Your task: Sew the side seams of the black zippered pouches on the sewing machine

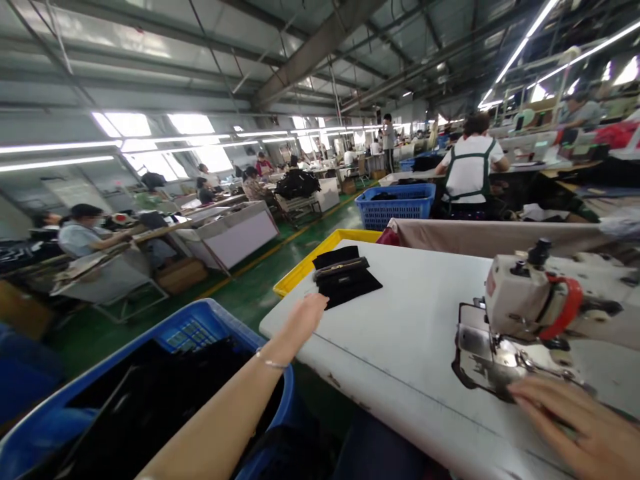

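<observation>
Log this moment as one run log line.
left hand: at black fabric stack | right hand: flat by sewing machine | surface: white table

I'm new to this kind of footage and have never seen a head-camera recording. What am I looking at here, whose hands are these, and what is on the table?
There is one picture, taken by a camera on a person's head, looking forward and down, so the two bare arms coming in from the bottom are that person's own. The left hand stretches out, open, to the edge of a small stack of black fabric pieces on the white table; it grips nothing. The right hand lies flat by the base of a sewing machine with a red wheel. Beside the table stand a blue basket of dark cloth and a yellow bin. The people further back are other workers at their own tables.
</observation>
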Action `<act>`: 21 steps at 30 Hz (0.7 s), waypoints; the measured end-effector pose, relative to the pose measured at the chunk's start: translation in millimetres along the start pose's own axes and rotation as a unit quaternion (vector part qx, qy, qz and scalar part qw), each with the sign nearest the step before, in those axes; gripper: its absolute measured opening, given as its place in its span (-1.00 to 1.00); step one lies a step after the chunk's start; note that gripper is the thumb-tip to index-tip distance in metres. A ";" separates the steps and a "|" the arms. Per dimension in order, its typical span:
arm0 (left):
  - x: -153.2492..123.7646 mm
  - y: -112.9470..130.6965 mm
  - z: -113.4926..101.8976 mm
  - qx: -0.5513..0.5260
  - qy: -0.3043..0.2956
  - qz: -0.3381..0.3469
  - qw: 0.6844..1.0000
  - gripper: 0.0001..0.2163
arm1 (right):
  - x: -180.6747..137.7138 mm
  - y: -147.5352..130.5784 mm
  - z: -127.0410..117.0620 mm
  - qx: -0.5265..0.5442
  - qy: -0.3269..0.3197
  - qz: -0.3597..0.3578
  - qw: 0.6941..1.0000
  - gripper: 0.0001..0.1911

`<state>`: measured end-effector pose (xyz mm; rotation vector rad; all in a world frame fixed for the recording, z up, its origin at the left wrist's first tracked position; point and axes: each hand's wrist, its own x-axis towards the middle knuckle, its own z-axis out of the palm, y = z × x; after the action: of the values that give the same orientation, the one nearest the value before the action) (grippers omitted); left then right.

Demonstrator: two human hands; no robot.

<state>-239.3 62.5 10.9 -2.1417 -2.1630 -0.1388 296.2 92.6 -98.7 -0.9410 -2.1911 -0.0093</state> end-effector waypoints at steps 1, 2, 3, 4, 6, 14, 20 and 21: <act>21.6 1.3 8.2 -0.002 -0.005 0.004 1.000 -0.73 | -4.6 -6.7 5.7 -0.017 -0.012 -0.031 0.999 -0.69; 39.3 1.6 14.5 -0.004 -0.012 0.006 1.000 -0.70 | -7.8 -12.2 10.3 -0.032 -0.020 -0.063 0.997 -0.69; 52.8 1.1 19.1 -0.006 -0.019 0.008 1.000 -0.69 | -9.8 -16.3 13.4 -0.046 -0.020 -0.088 0.995 -0.70; 62.3 0.0 22.0 -0.008 -0.027 0.010 1.000 -0.68 | -10.5 -19.1 15.2 -0.055 -0.011 -0.103 0.993 -0.70; 71.4 -3.4 23.9 -0.013 -0.040 0.015 0.999 -0.69 | -9.6 -21.3 15.8 -0.061 0.000 -0.111 0.992 -0.70; 82.4 -12.6 -10.4 -0.064 0.009 -0.001 0.998 -0.69 | 1.6 -31.9 7.7 0.036 -0.031 0.010 0.999 -0.74; 58.9 46.1 -67.8 -0.123 0.139 0.028 0.982 -0.76 | 44.2 -73.9 -5.8 0.365 -0.125 0.321 0.865 -0.53; 40.9 66.7 -71.5 -0.139 0.132 0.062 0.979 -0.77 | 55.3 -83.7 -7.1 0.465 -0.131 0.368 0.794 -0.45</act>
<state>-172.7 94.4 87.1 -2.2367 -1.9504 -0.7118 222.7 63.9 -36.4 -1.1217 -1.5348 1.4953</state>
